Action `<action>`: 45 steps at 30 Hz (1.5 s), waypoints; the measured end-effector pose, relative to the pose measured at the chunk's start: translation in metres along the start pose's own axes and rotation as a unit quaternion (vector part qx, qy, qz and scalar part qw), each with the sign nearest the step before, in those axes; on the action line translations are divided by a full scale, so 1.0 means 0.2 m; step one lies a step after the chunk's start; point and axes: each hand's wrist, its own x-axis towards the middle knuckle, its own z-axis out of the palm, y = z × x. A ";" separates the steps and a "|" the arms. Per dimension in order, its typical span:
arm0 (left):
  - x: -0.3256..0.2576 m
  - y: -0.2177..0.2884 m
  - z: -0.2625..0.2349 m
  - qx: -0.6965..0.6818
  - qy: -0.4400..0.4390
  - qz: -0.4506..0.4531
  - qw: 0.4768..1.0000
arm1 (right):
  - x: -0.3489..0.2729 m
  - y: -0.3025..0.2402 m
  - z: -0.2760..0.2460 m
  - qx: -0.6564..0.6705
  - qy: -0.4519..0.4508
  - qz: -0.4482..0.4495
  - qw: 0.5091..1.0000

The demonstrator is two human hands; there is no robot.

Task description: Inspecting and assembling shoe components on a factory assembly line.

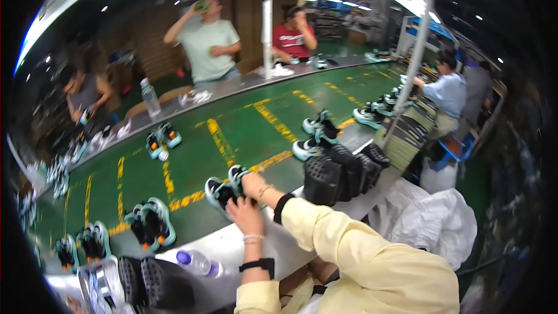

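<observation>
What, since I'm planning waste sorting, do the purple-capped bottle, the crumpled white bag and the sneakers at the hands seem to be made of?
Purple-capped bottle: likely glossy plastic, by its see-through body. White bag: probably thin plastic film, faintly shiny, by its sharp creases. Sneakers: dull black uppers suggest textile, thick mint soles foam or rubber; blur leaves it open.

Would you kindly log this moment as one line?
left hand: at black-and-teal shoe pair | right hand: at same pair | nearby: purple-capped bottle

Near head-worn fisheye view, downward across the green worktop
</observation>
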 end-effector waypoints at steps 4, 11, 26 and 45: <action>-0.01 0.00 -0.01 0.008 0.004 0.030 1.000 | 0.01 -0.09 -0.09 -0.007 -0.032 0.018 0.999; -0.01 0.14 -0.07 0.004 -0.048 0.013 0.999 | 0.06 -0.01 -0.06 0.036 0.014 0.072 0.997; 0.19 0.10 -0.07 0.077 -0.061 -0.012 0.995 | -1.22 0.57 -1.24 0.355 0.243 -0.187 0.883; 0.53 0.88 0.57 -0.098 -0.354 0.303 0.879 | -1.40 1.78 -0.74 0.160 0.434 0.140 0.875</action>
